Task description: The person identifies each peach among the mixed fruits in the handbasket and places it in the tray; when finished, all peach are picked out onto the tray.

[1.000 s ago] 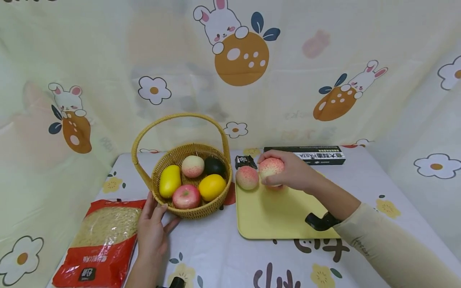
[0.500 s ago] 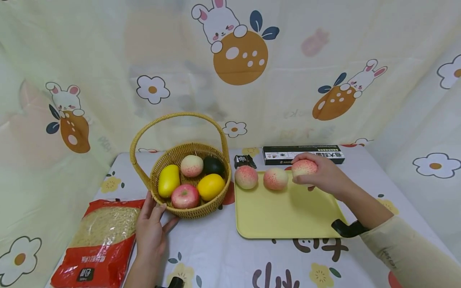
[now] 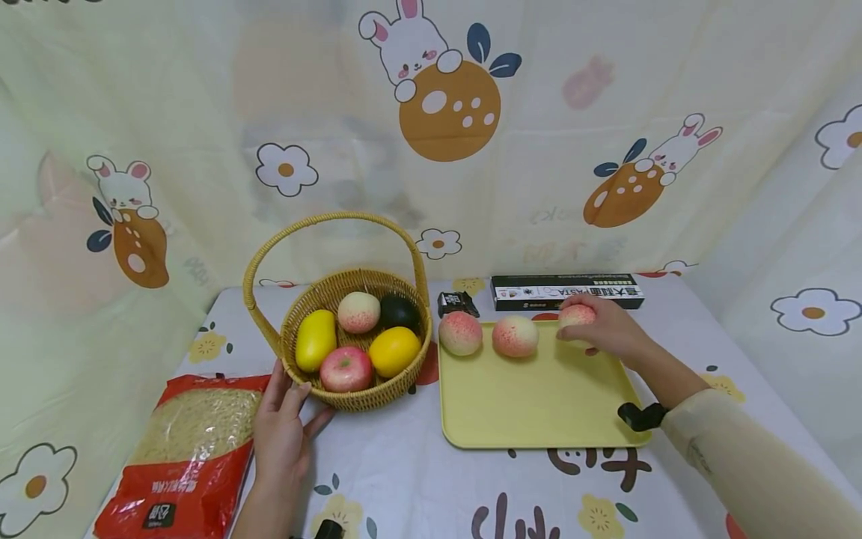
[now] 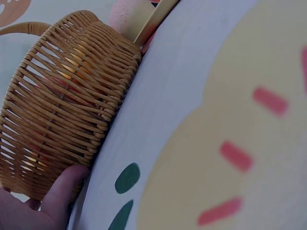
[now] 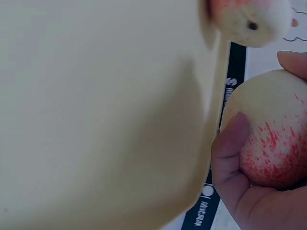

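Note:
My right hand (image 3: 604,329) holds a red-speckled peach (image 3: 576,320) at the back right of the yellow tray (image 3: 539,408). In the right wrist view, the thumb and a finger curl round this peach (image 5: 273,132); whether it touches the tray I cannot tell. Two more peaches, a left one (image 3: 461,333) and a middle one (image 3: 515,336), sit along the tray's back edge. My left hand (image 3: 286,427) rests against the lower left front of a wicker basket (image 3: 377,393), fingers spread. In the left wrist view, its thumb (image 4: 64,189) lies along the basket's base.
Inside the basket lie a mango (image 3: 316,340), a peach (image 3: 359,312), a dark fruit (image 3: 399,311), a lemon (image 3: 395,352) and an apple (image 3: 346,369). A red bag of pasta (image 3: 188,449) lies at left. Behind the tray are a black pasta box (image 3: 539,292) and a small black packet (image 3: 458,302).
My right hand has carried the peach rightward from beside the left two, then slightly further right and lower at the tray's back right. The left hand and basket stay put.

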